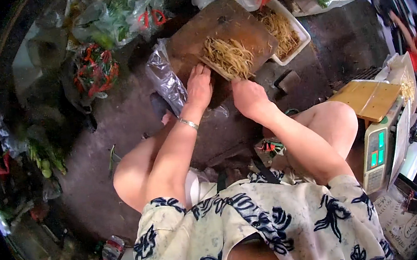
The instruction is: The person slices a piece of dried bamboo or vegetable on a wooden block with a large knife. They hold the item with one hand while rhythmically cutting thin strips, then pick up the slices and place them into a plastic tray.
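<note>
A brown wooden chopping board (pixel 198 32) with a dark round mark lies before me. A pile of thin yellowish-brown strips (pixel 228 53), perhaps a shredded vegetable, sits near its near edge. Along the pile's near side runs a narrow straight strip, which looks like a knife blade (pixel 217 69) seen edge-on. My right hand (pixel 250 97) is closed in a fist at the near end of it; the fingers hide the handle. My left hand (pixel 200 85) lies palm down, fingers outstretched, at the far end. A metal bracelet (pixel 188 123) circles my left wrist.
A white tray (pixel 303 32) of similar strips stands beyond the board. Clear plastic (pixel 166 73) lies left of it. Red-handled scissors (pixel 151 18), bagged greens (pixel 106 24) and red chillies (pixel 95 69) are farther left. A digital scale (pixel 377 154) stands at my right.
</note>
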A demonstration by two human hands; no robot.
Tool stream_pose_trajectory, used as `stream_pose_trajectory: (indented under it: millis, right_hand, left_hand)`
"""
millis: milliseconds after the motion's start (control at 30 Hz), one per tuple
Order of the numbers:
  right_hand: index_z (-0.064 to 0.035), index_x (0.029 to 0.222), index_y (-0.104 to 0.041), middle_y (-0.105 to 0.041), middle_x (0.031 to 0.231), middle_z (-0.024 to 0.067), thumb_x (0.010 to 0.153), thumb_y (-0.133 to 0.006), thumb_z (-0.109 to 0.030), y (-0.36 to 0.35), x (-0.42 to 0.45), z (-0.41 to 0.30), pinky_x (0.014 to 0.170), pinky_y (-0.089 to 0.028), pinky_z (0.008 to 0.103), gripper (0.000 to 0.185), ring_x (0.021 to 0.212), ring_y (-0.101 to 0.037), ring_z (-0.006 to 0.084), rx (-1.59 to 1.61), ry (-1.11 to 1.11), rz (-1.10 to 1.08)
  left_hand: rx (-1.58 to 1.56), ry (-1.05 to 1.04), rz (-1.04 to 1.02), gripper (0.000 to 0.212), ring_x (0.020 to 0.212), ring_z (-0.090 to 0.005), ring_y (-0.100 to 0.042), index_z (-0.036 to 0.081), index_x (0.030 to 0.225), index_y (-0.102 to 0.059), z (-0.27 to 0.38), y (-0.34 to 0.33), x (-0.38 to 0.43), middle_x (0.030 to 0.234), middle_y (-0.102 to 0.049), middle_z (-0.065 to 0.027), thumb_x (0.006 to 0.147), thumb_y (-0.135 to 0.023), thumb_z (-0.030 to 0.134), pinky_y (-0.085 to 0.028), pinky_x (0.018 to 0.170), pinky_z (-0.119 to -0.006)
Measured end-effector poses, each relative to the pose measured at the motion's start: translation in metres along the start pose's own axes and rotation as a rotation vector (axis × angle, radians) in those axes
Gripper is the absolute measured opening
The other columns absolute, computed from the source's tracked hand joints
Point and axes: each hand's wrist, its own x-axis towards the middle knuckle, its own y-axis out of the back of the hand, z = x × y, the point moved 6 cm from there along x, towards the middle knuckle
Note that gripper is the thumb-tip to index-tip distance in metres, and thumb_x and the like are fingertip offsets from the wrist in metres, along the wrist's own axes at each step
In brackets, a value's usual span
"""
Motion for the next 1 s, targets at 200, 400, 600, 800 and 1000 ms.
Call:
stream_pose_trajectory:
  millis: [200,400,600,800,1000]
  right_hand:
    - [0.0004,0.091,-0.054,-0.064,0.075,0.0236,0.083,-0.047,-0.006,0.012,0.031,-0.014,0.067,-0.052,0.0472,0.012,0.075,-0.064,0.0399,0.086,0.083,0.191]
    - [0.0010,0.093,-0.054,-0.064,0.075,0.0229,0.086,-0.045,-0.007,0.005,-0.007,-0.004,0.066,-0.052,0.0484,0.014,0.075,-0.064,0.0402,0.048,0.002,0.045]
    - [0.0002,0.089,-0.055,-0.064,0.070,0.0185,0.082,-0.048,-0.006,0.011,0.038,-0.024,0.060,-0.052,0.0461,0.012,0.067,-0.065,0.0374,0.046,0.172,0.290]
    - [0.0009,0.099,-0.057,-0.066,0.084,0.0208,0.081,-0.050,-0.004,0.009,0.000,-0.005,0.071,-0.053,0.0461,0.020,0.080,-0.065,0.0395,0.019,-0.019,-0.040]
    - [-0.0014,0.093,-0.057,-0.065,0.082,0.0191,0.081,-0.052,-0.005,0.008,0.032,-0.017,0.070,-0.053,0.0461,0.014,0.078,-0.065,0.0380,0.050,0.149,0.158]
  left_hand:
    - [-0.043,-0.071,0.023,0.039,0.109,-0.0412,-0.049,-0.004,0.107,-0.054,-0.002,-0.005,0.003,0.115,-0.053,-0.0218,0.068,-0.055,-0.013,-0.041,0.097,-0.042]
    - [-0.033,-0.005,-0.011,0.037,0.108,-0.0416,-0.048,-0.004,0.104,-0.054,-0.003,0.000,-0.002,0.113,-0.052,-0.0219,0.068,-0.052,-0.014,-0.041,0.096,-0.044]
    - [-0.074,-0.059,0.049,0.036,0.108,-0.0407,-0.048,-0.004,0.103,-0.056,-0.004,-0.006,0.001,0.112,-0.052,-0.0215,0.068,-0.053,-0.013,-0.042,0.095,-0.044]
    - [-0.047,0.017,-0.020,0.039,0.107,-0.0405,-0.050,-0.003,0.107,-0.055,-0.010,-0.002,-0.004,0.109,-0.054,-0.0204,0.069,-0.060,-0.008,-0.041,0.097,-0.043]
    - [-0.003,-0.086,0.090,0.036,0.107,-0.0416,-0.049,-0.003,0.105,-0.054,-0.003,-0.005,-0.002,0.111,-0.053,-0.0203,0.070,-0.059,-0.009,-0.043,0.095,-0.043]
